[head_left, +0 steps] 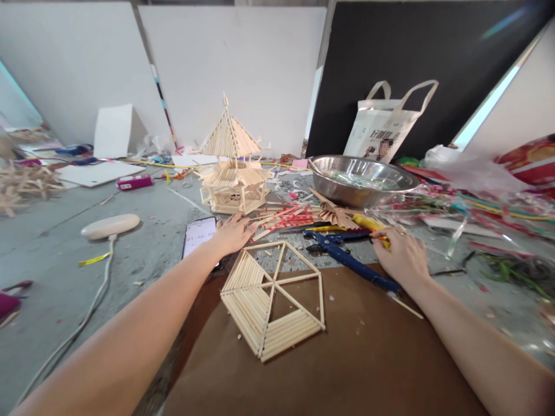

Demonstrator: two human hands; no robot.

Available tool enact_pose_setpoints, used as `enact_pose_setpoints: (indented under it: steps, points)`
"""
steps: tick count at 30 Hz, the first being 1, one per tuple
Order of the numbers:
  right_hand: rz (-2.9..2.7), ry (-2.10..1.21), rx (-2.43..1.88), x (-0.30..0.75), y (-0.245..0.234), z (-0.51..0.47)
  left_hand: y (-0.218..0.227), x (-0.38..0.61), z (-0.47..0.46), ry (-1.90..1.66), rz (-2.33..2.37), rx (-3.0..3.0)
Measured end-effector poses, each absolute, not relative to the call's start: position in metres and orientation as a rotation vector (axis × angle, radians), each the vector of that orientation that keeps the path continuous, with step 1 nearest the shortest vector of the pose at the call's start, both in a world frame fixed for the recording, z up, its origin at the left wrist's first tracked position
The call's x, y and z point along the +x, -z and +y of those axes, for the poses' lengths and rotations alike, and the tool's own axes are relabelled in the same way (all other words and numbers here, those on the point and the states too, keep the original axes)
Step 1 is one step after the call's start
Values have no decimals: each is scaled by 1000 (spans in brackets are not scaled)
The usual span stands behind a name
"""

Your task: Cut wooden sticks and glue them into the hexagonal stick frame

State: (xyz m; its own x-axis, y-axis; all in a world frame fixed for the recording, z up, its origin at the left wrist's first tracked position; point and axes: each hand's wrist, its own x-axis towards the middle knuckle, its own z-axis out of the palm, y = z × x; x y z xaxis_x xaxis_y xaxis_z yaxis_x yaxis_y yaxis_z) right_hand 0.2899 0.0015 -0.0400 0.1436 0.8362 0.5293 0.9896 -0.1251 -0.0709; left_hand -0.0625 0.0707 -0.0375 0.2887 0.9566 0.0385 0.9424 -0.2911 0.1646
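Note:
A flat hexagonal frame of thin wooden sticks [295, 329] lies on a brown sheet [373, 358]; some of its wedges are partly filled with rows of sticks, others are bare. My left hand [234, 234] reaches past its far left edge, fingers stretched out, beside a phone [197, 234] and at the near end of a pile of red-tipped sticks [290, 216]. On the right, my right hand [403, 254] has its fingers closed around a yellow-handled tool [366, 222], whose kind I cannot make out. Blue-handled pliers [351, 263] lie just left of that hand.
Behind the sticks stands a stick-built pagoda model [234, 167]. A steel basin [364, 182] and a white tote bag [385, 130] are at the back right. At left lie a white corded device [110, 225] and a magenta box [134, 182]. Plastic scraps [498, 214] litter the right side.

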Motion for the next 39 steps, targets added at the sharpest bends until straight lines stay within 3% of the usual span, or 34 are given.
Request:
enact_pose_setpoints:
  steps: [19, 25, 31, 39]
  points:
    - [-1762, 489, -2012, 289, 39, 2, 27, -46, 86, -76, 1712, 2604]
    - [-1751, 536, -1952, 290, 38, 1, 8, -45, 72, -281, 1687, 2623]
    - [-1864, 689, -1632, 260, 20, -13, -15, -29, 29, -434, 1450, 2460]
    - [-2416, 421, -1188, 195, 2, -53, -27, 4, -19, -416, 1019, 2166]
